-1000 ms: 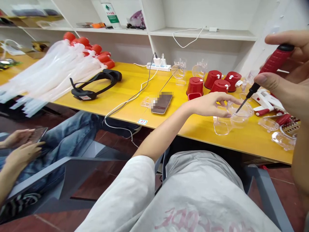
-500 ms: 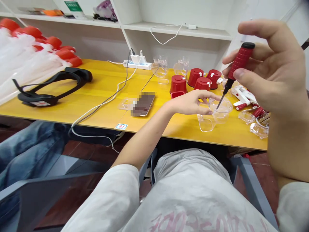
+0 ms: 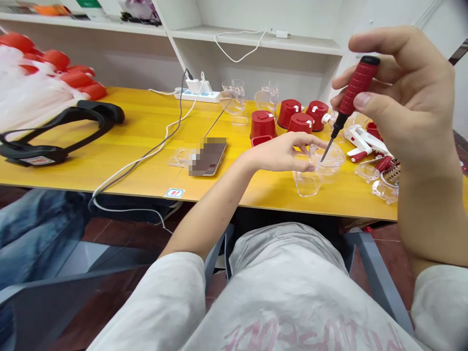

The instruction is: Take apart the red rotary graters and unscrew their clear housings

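Note:
My right hand is closed around a screwdriver with a red ribbed handle, held upright, its thin black tip dipping into a clear plastic cup piece on the yellow table. My left hand reaches across and rests on that clear piece, thumb and fingers gripping its rim. Just behind the left hand stand several red plastic cups.
A phone lies mid-table beside a white cable running to a power strip. A black headset sits at the left near red-capped clear bags. Clear and red-white parts lie at the right. Another person's jeans show lower left.
The camera has turned right, so everything slid left in view. Both hands stay on the clear piece and the screwdriver. The other person's hands and phone have left the picture.

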A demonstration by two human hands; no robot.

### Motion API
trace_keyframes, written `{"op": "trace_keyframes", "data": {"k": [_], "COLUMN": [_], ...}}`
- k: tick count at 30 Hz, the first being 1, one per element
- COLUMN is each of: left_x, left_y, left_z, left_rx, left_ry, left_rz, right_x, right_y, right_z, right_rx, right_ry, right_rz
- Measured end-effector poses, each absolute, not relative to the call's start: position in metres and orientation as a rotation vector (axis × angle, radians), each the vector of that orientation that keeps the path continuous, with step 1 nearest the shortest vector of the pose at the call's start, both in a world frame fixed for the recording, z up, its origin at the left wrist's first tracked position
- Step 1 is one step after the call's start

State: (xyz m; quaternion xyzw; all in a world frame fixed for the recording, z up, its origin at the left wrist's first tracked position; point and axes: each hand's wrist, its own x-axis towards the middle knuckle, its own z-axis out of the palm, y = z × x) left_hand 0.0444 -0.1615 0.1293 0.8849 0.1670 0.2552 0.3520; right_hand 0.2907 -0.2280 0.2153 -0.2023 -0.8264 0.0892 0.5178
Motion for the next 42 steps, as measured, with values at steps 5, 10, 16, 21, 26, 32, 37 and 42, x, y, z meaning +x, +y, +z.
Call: {"op": "trace_keyframes", "data": {"k": [5,10,16,21,26,32,37,42], "left_x": [0.044,0.045,0.044,0.043,0.043,0.043,0.042,0.043], "left_y": [-0.160,-0.160,-0.162,-0.162,-0.163,-0.162,-0.160,-0.161], "left_z": [0.129,0.128,0.131,0.131,0.132,0.131,0.129,0.130], "left_rx": [2.315,2.296,2.306,2.307,2.304,2.304,2.311,2.320], "left_ry": [0.435,0.430,0.435,0.439,0.464,0.434,0.436,0.439], "left_rz": [0.668,0.675,0.682,0.680,0.674,0.683,0.683,0.685], "right_x": [0.287,0.279,0.274,0.275,0.278,0.281,0.285,0.284], "right_y": [-0.233,-0.248,-0.255,-0.253,-0.247,-0.242,-0.233,-0.230], "right_z": [0.215,0.220,0.224,0.223,0.220,0.217,0.213,0.211], "right_rx": [-0.647,-0.798,-0.842,-0.827,-0.825,-0.765,-0.592,-0.529], "right_ry": [-1.907,-1.844,-1.808,-1.790,-1.794,-1.813,-1.855,-1.923], "right_rz": [0.140,0.171,0.064,0.049,0.070,0.125,0.155,0.181]}}
